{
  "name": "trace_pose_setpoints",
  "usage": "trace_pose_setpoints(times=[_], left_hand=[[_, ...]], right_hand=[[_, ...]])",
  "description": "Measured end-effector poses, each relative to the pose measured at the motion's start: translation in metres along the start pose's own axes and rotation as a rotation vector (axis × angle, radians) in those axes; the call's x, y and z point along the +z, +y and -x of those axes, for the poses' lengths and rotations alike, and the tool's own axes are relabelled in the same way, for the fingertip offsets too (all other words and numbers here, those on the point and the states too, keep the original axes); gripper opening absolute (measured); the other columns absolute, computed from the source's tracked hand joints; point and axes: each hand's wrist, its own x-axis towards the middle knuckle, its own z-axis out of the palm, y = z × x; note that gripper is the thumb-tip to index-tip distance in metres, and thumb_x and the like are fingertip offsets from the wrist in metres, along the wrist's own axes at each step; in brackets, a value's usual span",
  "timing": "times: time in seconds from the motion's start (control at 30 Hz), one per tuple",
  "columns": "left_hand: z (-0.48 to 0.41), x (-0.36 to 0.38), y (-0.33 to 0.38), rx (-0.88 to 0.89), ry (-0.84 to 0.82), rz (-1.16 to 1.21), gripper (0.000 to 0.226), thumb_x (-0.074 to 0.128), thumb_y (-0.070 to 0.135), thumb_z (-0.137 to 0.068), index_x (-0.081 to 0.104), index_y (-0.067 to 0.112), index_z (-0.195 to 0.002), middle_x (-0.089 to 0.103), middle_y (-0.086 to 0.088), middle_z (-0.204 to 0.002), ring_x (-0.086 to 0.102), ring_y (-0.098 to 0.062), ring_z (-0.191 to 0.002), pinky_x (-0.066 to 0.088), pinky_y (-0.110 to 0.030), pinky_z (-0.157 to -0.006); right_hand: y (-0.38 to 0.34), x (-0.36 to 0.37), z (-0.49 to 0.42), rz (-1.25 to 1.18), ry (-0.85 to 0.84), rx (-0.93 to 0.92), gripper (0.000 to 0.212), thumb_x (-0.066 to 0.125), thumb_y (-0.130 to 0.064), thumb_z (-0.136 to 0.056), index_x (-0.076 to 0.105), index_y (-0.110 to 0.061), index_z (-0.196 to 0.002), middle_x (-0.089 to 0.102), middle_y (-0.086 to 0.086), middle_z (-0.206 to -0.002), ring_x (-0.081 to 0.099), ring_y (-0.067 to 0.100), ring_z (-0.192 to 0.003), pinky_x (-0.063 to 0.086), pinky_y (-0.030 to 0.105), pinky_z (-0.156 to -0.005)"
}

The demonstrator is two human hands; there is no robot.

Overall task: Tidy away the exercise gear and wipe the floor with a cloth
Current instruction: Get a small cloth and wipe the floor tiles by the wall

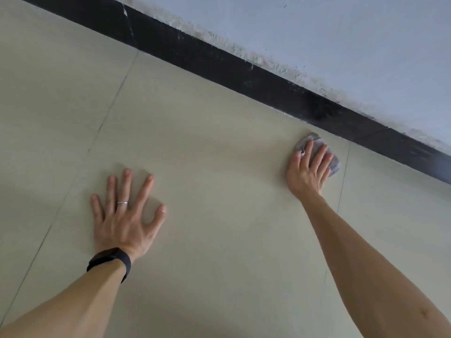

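- Smooth, matte, pale beige floor [219, 154] of large square tiles, thin dark grout lines between them.
- Along the far edge, a black skirting strip [244, 76], scuffed; above it a grey-white wall [341, 32], rough and flaking at its base.
- Small crumpled cloth [334, 164], grey-white and wadded, on the floor at far right, just beside the skirting.
- Right hand [307, 172] flat on top of the cloth, fingers straight and slightly spread, pressing down, not curled round it.
- Cloth peeking out beyond the fingertips and along the hand's right side.
- Most of the cloth hidden under the hand; true outline hard to make out.
- Left hand [124, 215] well apart, to the left and nearer, splayed flat on bare tile, holding nothing.
- Thin silver ring [122, 203] on one finger, black band [109, 262] round the wrist.
- Both forearms cut off at the near edge.
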Motion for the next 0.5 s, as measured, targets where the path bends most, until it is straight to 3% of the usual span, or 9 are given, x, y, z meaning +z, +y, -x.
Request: trace_pose_setpoints(times=[0.07, 0.13, 0.2, 0.27, 0.3, 0.37, 0.4, 0.5], left_hand=[[-0.001, 0.000, -0.001, 0.002, 0.002, -0.011, 0.074, 0.022, 0.074, -0.086, 0.000, 0.052, -0.154, -0.013, 0.011, -0.166, -0.005, -0.023, -0.154, -0.001, -0.054, -0.120], [-0.001, 0.000, 0.000, 0.004, 0.006, -0.021, 0.075, 0.023, 0.074, -0.086, 0.003, 0.051, -0.155, -0.012, 0.011, -0.167, -0.003, -0.024, -0.154, 0.000, -0.054, -0.120], [0.000, 0.001, 0.000, -0.001, 0.018, -0.019, 0.075, 0.024, 0.074, -0.086, 0.008, 0.049, -0.155, -0.008, 0.010, -0.167, 0.000, -0.026, -0.154, 0.002, -0.055, -0.119], [0.001, 0.000, 0.000, 0.005, 0.020, -0.013, 0.076, 0.025, 0.073, -0.085, 0.010, 0.048, -0.155, -0.006, 0.009, -0.167, 0.003, -0.027, -0.154, 0.003, -0.056, -0.119], [0.000, -0.001, 0.000, 0.006, 0.025, -0.005, 0.076, 0.026, 0.073, -0.085, 0.011, 0.048, -0.155, -0.005, 0.008, -0.168, 0.004, -0.027, -0.154, 0.003, -0.056, -0.119], [-0.001, 0.000, 0.001, 0.006, 0.030, -0.005, 0.077, 0.028, 0.072, -0.084, 0.011, 0.048, -0.155, -0.004, 0.008, -0.168, 0.004, -0.027, -0.154, 0.002, -0.055, -0.119], [-0.001, 0.000, 0.001, 0.007, 0.032, -0.012, 0.077, 0.029, 0.072, -0.084, 0.010, 0.049, -0.155, -0.005, 0.008, -0.168, 0.004, -0.027, -0.154, 0.001, -0.055, -0.119], [-0.002, 0.002, 0.000, 0.009, 0.032, -0.044, 0.077, 0.027, 0.074, -0.084, 0.006, 0.050, -0.155, -0.007, 0.008, -0.167, 0.000, -0.025, -0.154, -0.001, -0.053, -0.120]], right_hand=[[-0.031, 0.003, 0.002, 0.017, 0.033, 0.004, 0.070, -0.001, -0.053, -0.099, -0.004, -0.020, -0.161, -0.014, 0.017, -0.166, -0.016, 0.036, -0.153, -0.006, 0.059, -0.122], [-0.053, 0.023, 0.043, 0.108, 0.039, -0.284, 0.067, 0.002, -0.051, -0.100, 0.001, -0.022, -0.161, -0.010, 0.016, -0.167, -0.013, 0.035, -0.153, -0.003, 0.055, -0.123], [-0.050, 0.033, 0.086, 0.200, -0.087, -0.639, 0.060, 0.009, -0.050, -0.105, -0.002, -0.031, -0.160, -0.014, 0.006, -0.167, -0.018, 0.026, -0.153, -0.010, 0.045, -0.124], [-0.027, 0.029, 0.069, 0.229, -0.138, -0.747, 0.056, 0.011, -0.049, -0.106, -0.002, -0.036, -0.159, -0.015, -0.002, -0.167, -0.018, 0.020, -0.153, -0.012, 0.040, -0.124], [-0.017, 0.024, 0.047, 0.233, -0.088, -0.663, 0.056, 0.008, -0.048, -0.106, 0.002, -0.034, -0.160, -0.011, -0.001, -0.168, -0.014, 0.021, -0.154, -0.007, 0.043, -0.125], [-0.003, 0.010, -0.001, 0.210, 0.109, -0.335, 0.063, 0.001, -0.045, -0.105, 0.016, -0.021, -0.161, 0.004, 0.012, -0.168, 0.001, 0.034, -0.155, 0.007, 0.057, -0.123], [-0.001, 0.001, -0.022, 0.157, 0.152, -0.168, 0.069, -0.003, -0.047, -0.103, 0.016, -0.016, -0.160, 0.005, 0.017, -0.167, 0.002, 0.038, -0.154, 0.007, 0.061, -0.121], [-0.033, -0.008, -0.036, 0.046, 0.005, 0.092, 0.076, -0.016, -0.057, -0.094, -0.010, -0.019, -0.159, -0.021, 0.013, -0.165, -0.023, 0.032, -0.151, -0.020, 0.054, -0.119]])
